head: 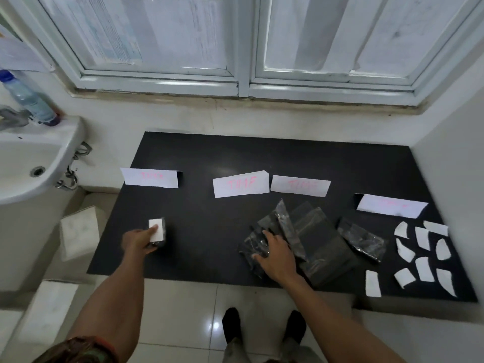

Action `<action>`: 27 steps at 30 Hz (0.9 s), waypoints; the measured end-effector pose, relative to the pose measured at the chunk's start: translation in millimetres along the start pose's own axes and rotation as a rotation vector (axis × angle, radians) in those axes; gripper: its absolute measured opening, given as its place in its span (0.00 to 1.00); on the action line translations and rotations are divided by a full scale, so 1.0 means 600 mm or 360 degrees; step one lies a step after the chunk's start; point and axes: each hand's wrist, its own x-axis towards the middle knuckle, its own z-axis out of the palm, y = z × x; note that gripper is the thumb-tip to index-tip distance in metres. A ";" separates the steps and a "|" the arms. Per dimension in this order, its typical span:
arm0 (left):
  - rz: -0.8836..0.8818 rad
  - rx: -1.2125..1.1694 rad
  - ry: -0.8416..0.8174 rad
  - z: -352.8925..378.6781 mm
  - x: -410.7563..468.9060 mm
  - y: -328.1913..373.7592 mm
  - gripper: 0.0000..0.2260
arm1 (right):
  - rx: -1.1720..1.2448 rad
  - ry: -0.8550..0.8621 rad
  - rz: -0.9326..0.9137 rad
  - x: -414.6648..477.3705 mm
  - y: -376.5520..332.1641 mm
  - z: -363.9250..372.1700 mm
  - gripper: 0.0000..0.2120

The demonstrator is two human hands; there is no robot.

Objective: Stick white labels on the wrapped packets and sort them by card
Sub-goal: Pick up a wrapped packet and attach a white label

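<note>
Left hand (138, 241) fingers pinch the labelled packet (158, 230). It is best set down flat, label up, squarely below the left-centre card (150, 177). Right hand (276, 254) fingers lie spread on the unlabelled packets (309, 231).

The worktop (209, 158) is matt black, the cards (241, 184) white with pink lettering, the wrapped packets (314, 231) glossy black, the loose labels (421, 237) white, the sleeve (78, 349) patterned brown, orange and green.
</note>
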 end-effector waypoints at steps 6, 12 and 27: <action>0.0014 0.0139 0.0129 -0.031 0.046 -0.010 0.19 | -0.0422 0.0084 0.0233 0.001 -0.038 0.052 0.45; 0.0166 0.0296 0.0255 -0.025 0.041 -0.010 0.19 | -0.0497 0.0090 0.0329 0.008 -0.045 0.058 0.39; 0.1195 0.0892 0.0011 0.191 -0.122 0.016 0.20 | 0.0888 0.0399 0.0426 0.001 -0.025 0.005 0.33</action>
